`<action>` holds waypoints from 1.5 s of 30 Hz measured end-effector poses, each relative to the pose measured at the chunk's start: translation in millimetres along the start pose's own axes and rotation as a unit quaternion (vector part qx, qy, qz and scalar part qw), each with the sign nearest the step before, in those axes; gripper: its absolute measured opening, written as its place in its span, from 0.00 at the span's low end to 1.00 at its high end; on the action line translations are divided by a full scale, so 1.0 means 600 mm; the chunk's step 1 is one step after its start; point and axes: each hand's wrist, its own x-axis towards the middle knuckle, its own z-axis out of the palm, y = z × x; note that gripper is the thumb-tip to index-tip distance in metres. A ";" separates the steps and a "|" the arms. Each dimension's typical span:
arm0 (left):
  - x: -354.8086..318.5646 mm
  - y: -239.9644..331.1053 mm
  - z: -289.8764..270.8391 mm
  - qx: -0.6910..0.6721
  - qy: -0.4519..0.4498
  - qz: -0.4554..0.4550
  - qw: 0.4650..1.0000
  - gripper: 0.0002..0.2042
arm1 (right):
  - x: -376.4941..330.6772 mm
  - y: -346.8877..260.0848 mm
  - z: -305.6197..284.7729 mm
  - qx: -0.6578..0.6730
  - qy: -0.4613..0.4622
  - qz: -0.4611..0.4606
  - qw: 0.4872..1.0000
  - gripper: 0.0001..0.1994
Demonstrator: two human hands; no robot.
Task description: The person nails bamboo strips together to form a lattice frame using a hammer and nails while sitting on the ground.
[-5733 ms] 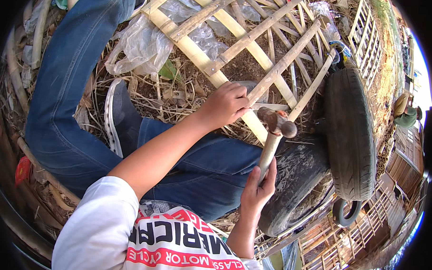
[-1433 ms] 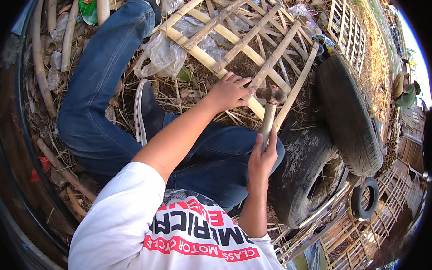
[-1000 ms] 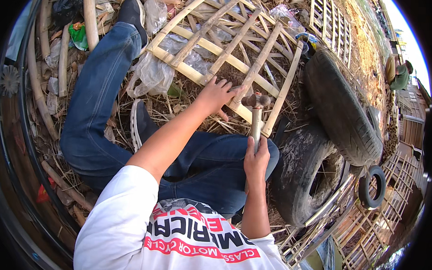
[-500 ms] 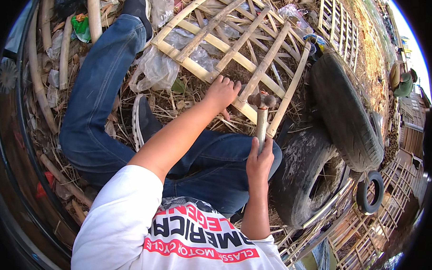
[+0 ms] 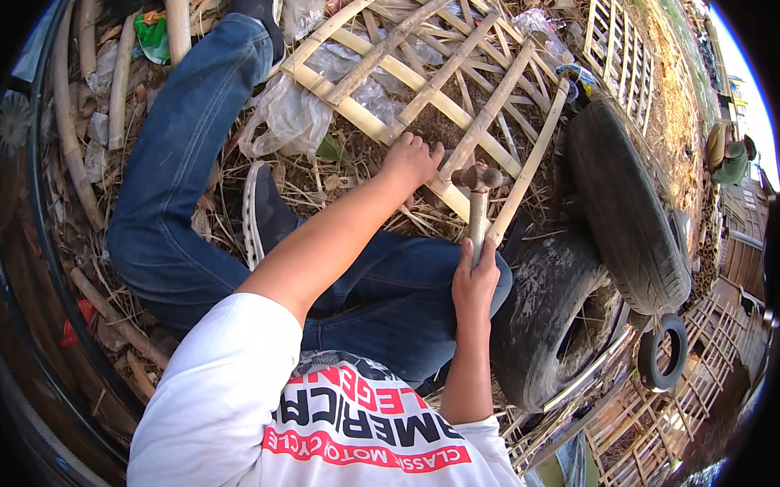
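Observation:
A lattice of split bamboo strips (image 5: 438, 97) lies in front of me, its crossed slats resting over litter and straw. My left hand (image 5: 412, 164) is closed over its near edge strip, with the fingers curled round a spot close to a crossing slat. In my right hand (image 5: 475, 279) is a hammer (image 5: 479, 210), gripped by its pale handle. The hammer stands with its rusty head up, just over the lattice's near right corner. The far side of my left fingers and thumb is hidden.
Two worn tyres (image 5: 625, 204) lean at the right, with a smaller tyre (image 5: 663, 353) beyond. Clear plastic sheeting (image 5: 284, 120) lies by my foot. Bamboo poles (image 5: 66, 121) lie at the left. More lattices (image 5: 618, 50) stand farther off. A person (image 5: 733, 159) is at the far right.
The view has shifted slightly. My left hand stays on the lattice edge, and its thumb shows less beneath the strip. The hammer remains upright in my right hand, barely moved.

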 end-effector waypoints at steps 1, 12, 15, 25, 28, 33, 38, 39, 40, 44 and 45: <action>0.004 -0.001 0.005 -0.008 0.009 -0.005 1.000 0.61 | -0.001 0.005 -0.002 0.002 -0.001 -0.007 1.000 0.12; -0.002 0.002 0.002 -0.060 -0.021 -0.015 0.998 0.61 | -0.009 -0.019 -0.022 0.073 0.081 -0.019 0.994 0.13; 0.004 0.008 0.004 -0.053 -0.016 -0.020 0.998 0.60 | 0.000 -0.014 -0.001 0.016 0.010 0.005 1.000 0.13; -0.007 -0.001 -0.005 -0.053 -0.003 -0.006 0.999 0.60 | -0.017 -0.032 -0.047 0.116 0.087 -0.018 0.989 0.13; -0.005 0.002 -0.005 -0.051 -0.005 -0.007 0.999 0.60 | -0.013 -0.024 -0.039 0.062 0.089 -0.032 0.994 0.13; 0.000 0.009 -0.001 -0.048 -0.010 -0.004 0.999 0.60 | -0.003 0.013 -0.003 0.006 -0.006 -0.002 1.000 0.13; -0.004 -0.002 0.003 -0.053 -0.010 0.001 0.999 0.59 | -0.004 -0.005 -0.041 0.032 0.026 0.016 0.999 0.14; -0.005 -0.002 0.001 -0.055 -0.006 0.001 0.998 0.59 | -0.009 -0.004 -0.048 0.056 0.044 0.013 0.997 0.14; -0.006 -0.002 -0.001 -0.057 -0.003 0.001 0.998 0.59 | -0.012 -0.007 -0.054 0.080 0.061 0.010 0.995 0.14; -0.003 0.000 -0.001 -0.053 -0.005 0.003 0.999 0.59 | -0.023 -0.009 -0.057 0.168 0.093 0.005 0.981 0.12; -0.002 0.000 -0.002 -0.054 -0.010 0.004 0.998 0.59 | -0.022 -0.011 -0.047 0.141 0.098 0.004 0.985 0.12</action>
